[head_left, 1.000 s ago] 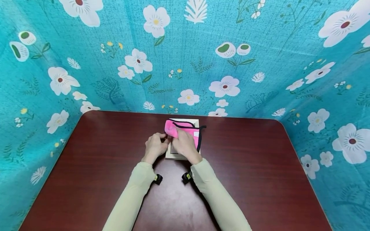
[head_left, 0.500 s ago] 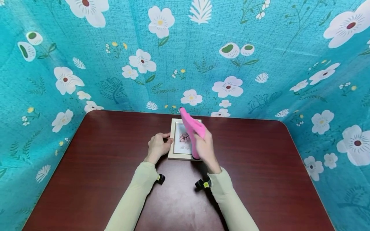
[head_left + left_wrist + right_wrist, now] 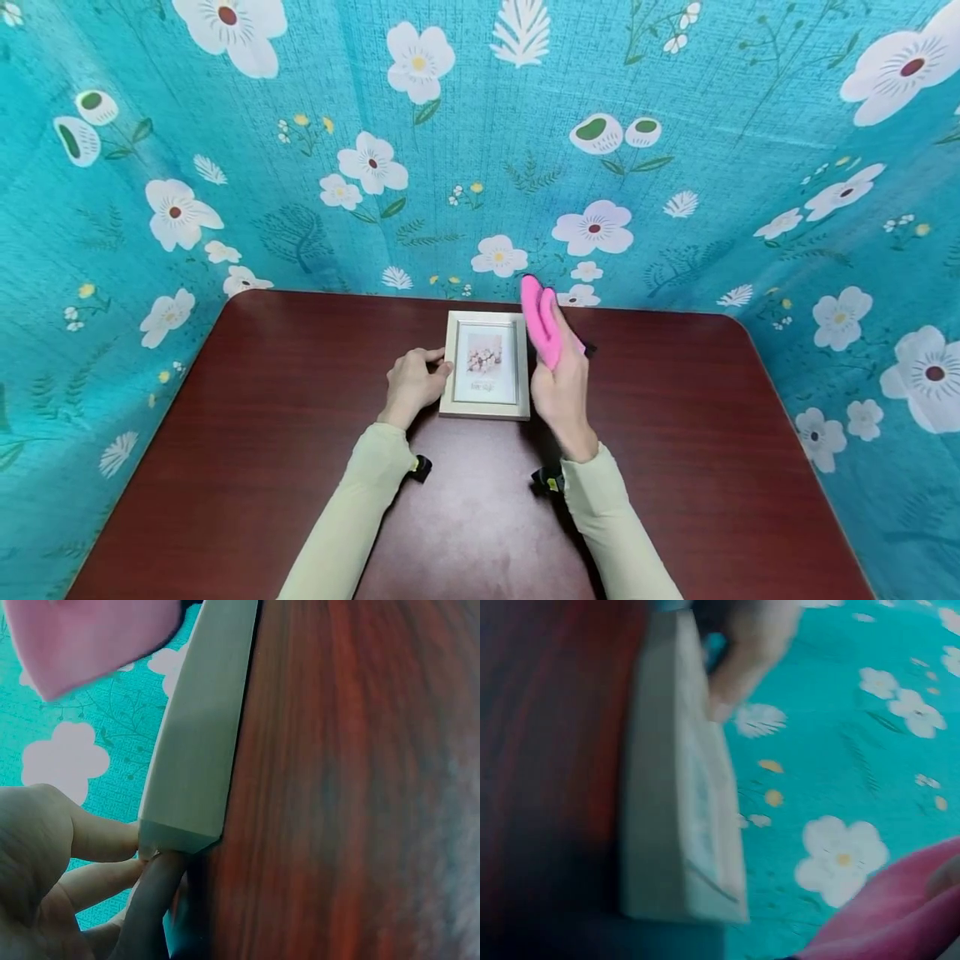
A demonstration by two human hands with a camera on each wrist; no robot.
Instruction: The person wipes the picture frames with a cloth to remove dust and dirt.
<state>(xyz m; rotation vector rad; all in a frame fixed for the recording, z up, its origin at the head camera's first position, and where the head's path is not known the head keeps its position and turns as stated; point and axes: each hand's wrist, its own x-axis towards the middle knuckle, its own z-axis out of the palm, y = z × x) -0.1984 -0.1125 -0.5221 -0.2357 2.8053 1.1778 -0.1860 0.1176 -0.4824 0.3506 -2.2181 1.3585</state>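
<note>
A pale wooden picture frame (image 3: 486, 363) lies on the table, its print of pink blossoms behind the pane in full view. At its left side my left hand (image 3: 415, 386) holds the edge, thumb on the front and fingers along the outer side. The left wrist view has the thumb and fingertips (image 3: 112, 838) right at a corner of the frame. My right hand (image 3: 564, 392) grips a folded pink cloth (image 3: 542, 321) with dark trim, just beyond the frame's right edge. In the right wrist view, part of the cloth (image 3: 889, 904) shows at the lower right.
The dark red-brown table (image 3: 660, 433) has rounded far corners. A turquoise curtain (image 3: 465, 150) with white flowers hangs behind it and along both sides. Each wrist wears a small black camera (image 3: 422, 468) on a strap.
My right hand has lifted the pink cloth off the picture frame and moved right with it, uncovering the print. My left hand stays at the frame's left edge.
</note>
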